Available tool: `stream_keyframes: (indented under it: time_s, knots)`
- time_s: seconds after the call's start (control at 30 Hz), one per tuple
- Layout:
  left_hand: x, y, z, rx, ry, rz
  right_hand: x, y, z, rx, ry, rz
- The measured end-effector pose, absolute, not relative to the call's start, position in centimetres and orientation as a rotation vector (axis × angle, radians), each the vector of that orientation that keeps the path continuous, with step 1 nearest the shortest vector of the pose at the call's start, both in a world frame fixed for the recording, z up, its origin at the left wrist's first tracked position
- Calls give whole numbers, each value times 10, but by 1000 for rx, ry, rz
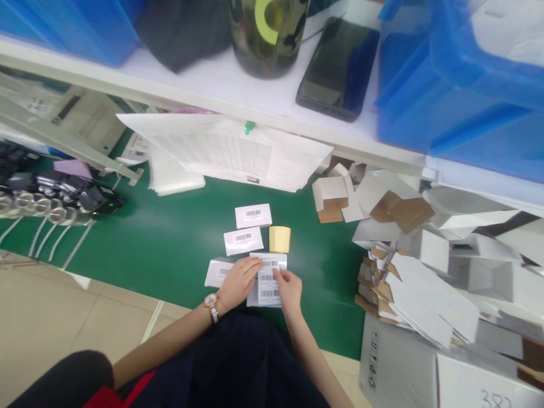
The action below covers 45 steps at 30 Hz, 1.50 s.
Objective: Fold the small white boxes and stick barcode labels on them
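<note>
A sheet of barcode labels (268, 279) lies over a white flat piece (280, 258) at the front of the green table. My left hand (238, 283), wearing a ring and a wristwatch, has its fingers together on the sheet's upper left edge. At the right edge my right hand (290, 288) pinches the sheet, thumb on top; its other fingertips are partly hidden. Beside my left hand sits a white labelled box (217, 273), partly covered by it. Two more labelled white boxes, a middle one (243, 241) and a far one (253, 215), lie beyond, near a yellow pad (279, 239).
Folded white cartons (429, 289) are heaped at the right above a large box (395, 362). Black devices (72, 190) line the left. A shelf (204, 85) overhead carries a phone (339, 68), a bottle (268, 34) and blue bins (463, 107); printed paper (229, 148) hangs below it.
</note>
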<state>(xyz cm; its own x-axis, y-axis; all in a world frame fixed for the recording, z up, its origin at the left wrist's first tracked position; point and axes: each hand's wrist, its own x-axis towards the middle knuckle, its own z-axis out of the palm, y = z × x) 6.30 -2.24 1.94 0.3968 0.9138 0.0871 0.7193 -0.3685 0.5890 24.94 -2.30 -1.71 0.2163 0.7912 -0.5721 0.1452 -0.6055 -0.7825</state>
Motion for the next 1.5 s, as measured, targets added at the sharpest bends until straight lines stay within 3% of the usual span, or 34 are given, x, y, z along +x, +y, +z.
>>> stream_keyframes:
  time_s: [1.03, 1.5]
  knots:
    - [88, -29, 12, 2184, 1188, 346, 242, -17, -15, -2097, -1165, 1233]
    - [76, -29, -9, 2285, 1318, 298, 251, -18, -19, -2009, -1009, 1450]
